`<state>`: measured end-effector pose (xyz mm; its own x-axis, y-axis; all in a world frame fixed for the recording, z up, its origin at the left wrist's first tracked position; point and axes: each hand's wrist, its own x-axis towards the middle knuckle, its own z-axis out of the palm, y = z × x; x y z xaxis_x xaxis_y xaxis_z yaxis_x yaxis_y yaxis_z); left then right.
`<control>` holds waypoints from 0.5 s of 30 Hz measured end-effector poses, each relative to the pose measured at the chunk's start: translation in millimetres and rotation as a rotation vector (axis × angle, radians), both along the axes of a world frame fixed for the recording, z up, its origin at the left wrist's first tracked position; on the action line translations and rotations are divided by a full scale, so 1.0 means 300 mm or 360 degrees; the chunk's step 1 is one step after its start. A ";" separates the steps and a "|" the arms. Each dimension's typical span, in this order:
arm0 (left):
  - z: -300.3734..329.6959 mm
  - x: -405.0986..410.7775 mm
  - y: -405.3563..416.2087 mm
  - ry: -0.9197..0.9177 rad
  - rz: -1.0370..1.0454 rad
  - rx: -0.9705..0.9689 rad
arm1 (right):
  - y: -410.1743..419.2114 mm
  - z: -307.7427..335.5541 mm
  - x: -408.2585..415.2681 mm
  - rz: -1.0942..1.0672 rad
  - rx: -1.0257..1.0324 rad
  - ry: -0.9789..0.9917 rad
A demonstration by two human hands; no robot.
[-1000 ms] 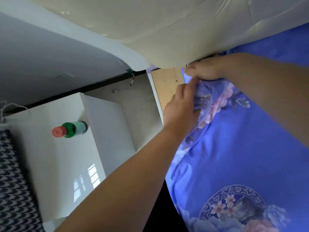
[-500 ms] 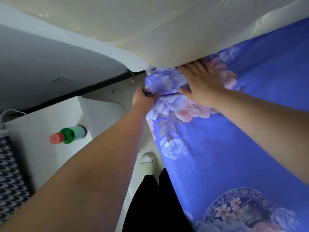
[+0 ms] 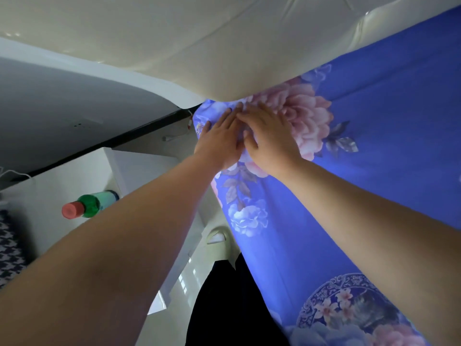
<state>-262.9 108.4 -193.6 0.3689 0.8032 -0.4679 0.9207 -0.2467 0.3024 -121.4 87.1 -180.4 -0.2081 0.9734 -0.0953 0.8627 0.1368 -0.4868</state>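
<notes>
The left hand [image 3: 219, 143] has let go of the bunched corner and now lies flat beside the right hand [image 3: 270, 139], both with straight fingers pressing the sheet [image 3: 374, 176] at the bed corner below the headboard [image 3: 224, 51]. The cloth looks soft and light; pinch its hem.

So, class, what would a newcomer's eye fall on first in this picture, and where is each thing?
The bright blue flowered sheet fills the right side, with a large pink peony printed near its top corner. Mid-frame, the left hand and right hand press flat on the sheet side by side, just below the cream padded edge. At the left, a green bottle with a pink cap sits on a white cabinet.
</notes>
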 end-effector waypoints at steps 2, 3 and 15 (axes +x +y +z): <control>-0.013 -0.009 0.027 -0.0252 0.0173 -0.0057 | -0.010 -0.006 0.044 -0.0374 0.0099 -0.0179; -0.020 -0.015 0.041 -0.0338 0.0225 -0.0115 | -0.011 -0.016 0.076 -0.0601 -0.0028 -0.0264; -0.006 -0.106 -0.034 -0.0119 0.0662 -0.0218 | -0.180 0.001 0.095 0.0127 -0.0345 0.0449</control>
